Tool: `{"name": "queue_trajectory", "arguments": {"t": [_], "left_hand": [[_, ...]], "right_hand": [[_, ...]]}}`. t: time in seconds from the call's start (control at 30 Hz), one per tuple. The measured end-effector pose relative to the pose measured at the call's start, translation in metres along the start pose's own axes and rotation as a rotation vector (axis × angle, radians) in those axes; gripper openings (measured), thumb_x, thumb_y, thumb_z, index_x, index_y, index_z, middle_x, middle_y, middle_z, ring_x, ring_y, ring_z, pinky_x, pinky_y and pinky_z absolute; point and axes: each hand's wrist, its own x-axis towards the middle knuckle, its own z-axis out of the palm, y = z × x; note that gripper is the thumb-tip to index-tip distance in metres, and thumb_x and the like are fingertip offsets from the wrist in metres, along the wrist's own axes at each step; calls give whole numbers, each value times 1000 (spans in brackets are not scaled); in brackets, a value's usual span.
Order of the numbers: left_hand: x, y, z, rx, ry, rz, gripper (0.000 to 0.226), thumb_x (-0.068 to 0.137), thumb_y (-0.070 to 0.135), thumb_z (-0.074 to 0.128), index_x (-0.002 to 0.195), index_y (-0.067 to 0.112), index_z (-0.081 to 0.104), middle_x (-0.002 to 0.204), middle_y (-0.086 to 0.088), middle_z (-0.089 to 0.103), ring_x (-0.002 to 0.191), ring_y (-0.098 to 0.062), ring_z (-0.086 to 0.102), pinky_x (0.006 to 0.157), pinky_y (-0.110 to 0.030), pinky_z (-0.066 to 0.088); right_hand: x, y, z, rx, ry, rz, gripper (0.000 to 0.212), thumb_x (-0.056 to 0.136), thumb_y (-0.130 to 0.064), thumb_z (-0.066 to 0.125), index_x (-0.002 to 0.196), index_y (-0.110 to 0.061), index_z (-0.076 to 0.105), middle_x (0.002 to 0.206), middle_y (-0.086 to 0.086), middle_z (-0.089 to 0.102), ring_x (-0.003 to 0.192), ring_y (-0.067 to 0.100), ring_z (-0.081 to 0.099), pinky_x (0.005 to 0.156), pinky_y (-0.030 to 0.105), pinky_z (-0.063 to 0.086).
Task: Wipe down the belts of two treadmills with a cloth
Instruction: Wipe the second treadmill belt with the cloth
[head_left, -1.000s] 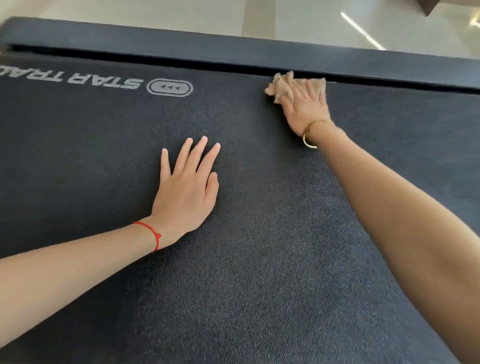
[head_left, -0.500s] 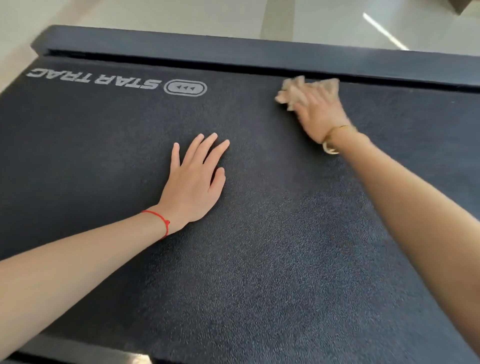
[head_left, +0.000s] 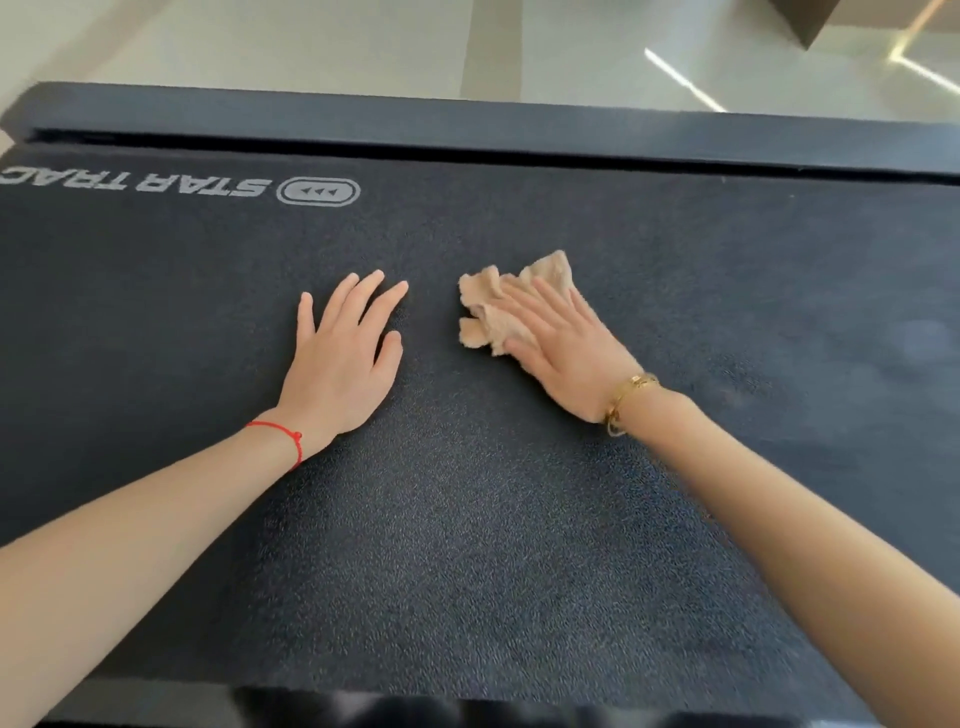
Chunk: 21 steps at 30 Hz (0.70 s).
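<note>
A dark textured treadmill belt (head_left: 467, 519) fills the view, with a white STAR TRAC logo (head_left: 197, 187) printed upside down at the upper left. My left hand (head_left: 343, 358) lies flat on the belt with straight fingers, a red string round the wrist. Just to its right, my right hand (head_left: 566, 348) presses a crumpled beige cloth (head_left: 488, 306) onto the belt with straight fingers; a gold bracelet is on that wrist. Part of the cloth is hidden under the fingers.
A dark side rail (head_left: 519, 130) runs along the belt's far edge, with a narrow gap before it. Beyond lies pale tiled floor (head_left: 311, 47). A dark near rail (head_left: 467, 712) shows at the bottom edge.
My right hand has dragged the cloth from the far edge of the belt back toward me, ending beside my left hand. The left hand stays flat in place.
</note>
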Motion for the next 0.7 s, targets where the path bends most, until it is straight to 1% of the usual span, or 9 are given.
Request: {"name": "queue_trajectory", "arguments": {"t": [0.07, 0.1, 0.13, 0.2, 0.27, 0.4, 0.47, 0.6, 0.7], "left_hand": [[0, -1, 1, -4, 12, 9, 52, 103, 28, 38, 154, 26, 30, 162, 0, 25, 152, -21, 13, 120, -60, 6], [0, -1, 1, -5, 17, 12, 52, 103, 27, 39, 154, 26, 31, 162, -1, 26, 152, -22, 14, 120, -60, 6], [0, -1, 1, -5, 20, 14, 52, 102, 26, 39, 154, 26, 32, 161, -1, 26, 152, -22, 15, 120, -60, 6], [0, -2, 1, -7, 27, 14, 52, 102, 26, 40, 154, 25, 32, 161, -2, 27, 151, -22, 15, 119, -61, 7], [0, -1, 0, -9, 30, 15, 52, 102, 26, 40, 154, 24, 32, 161, -3, 27, 151, -23, 15, 119, -61, 7], [-1, 0, -1, -9, 30, 17, 52, 102, 26, 40, 154, 23, 33, 161, -5, 28, 151, -24, 16, 119, -63, 7], [-1, 1, -1, -11, 22, 11, 52, 103, 26, 39, 154, 23, 32, 161, -5, 27, 151, -24, 15, 119, -63, 6], [-2, 2, 0, -11, 13, 3, 52, 103, 27, 37, 154, 23, 32, 162, -5, 26, 151, -25, 14, 119, -62, 5], [-3, 4, -1, 5, -4, -6, 52, 104, 27, 34, 156, 22, 29, 162, -6, 24, 152, -26, 13, 119, -62, 6]], "right_hand": [[0, 22, -10, -27, 27, 17, 50, 102, -29, 26, 140, -2, 44, 140, 22, 48, 127, 45, 44, 105, 64, 30], [3, 43, -14, -61, 62, 99, 53, 99, -30, 24, 138, -1, 45, 133, 24, 51, 118, 48, 49, 101, 63, 32], [3, 67, -16, -52, 56, 226, 58, 98, -34, 20, 143, -4, 39, 136, 21, 48, 122, 45, 46, 106, 59, 28], [0, 105, -17, -48, 78, 469, 59, 100, -39, 20, 153, -12, 23, 150, 12, 35, 139, 34, 28, 115, 49, 14], [-6, 106, -11, -75, 82, 538, 62, 99, -42, 18, 154, -15, 17, 156, 6, 28, 144, 27, 18, 117, 46, 7], [-38, 43, 1, -59, 49, 359, 66, 97, -48, 12, 155, -17, 16, 161, 0, 21, 149, 21, 9, 121, 41, -2], [-65, 6, 9, -26, 28, 271, 63, 99, -50, 12, 155, -21, 16, 162, -3, 17, 150, 17, 4, 122, 42, -1], [-117, -71, 19, 13, 20, 103, 55, 104, -46, 22, 155, -26, 20, 162, -7, 14, 151, 15, 1, 122, 44, 5], [-142, -92, 25, 42, -40, 59, 54, 103, -47, 22, 154, -30, 20, 162, -11, 10, 151, 14, 0, 122, 44, 4]]}}
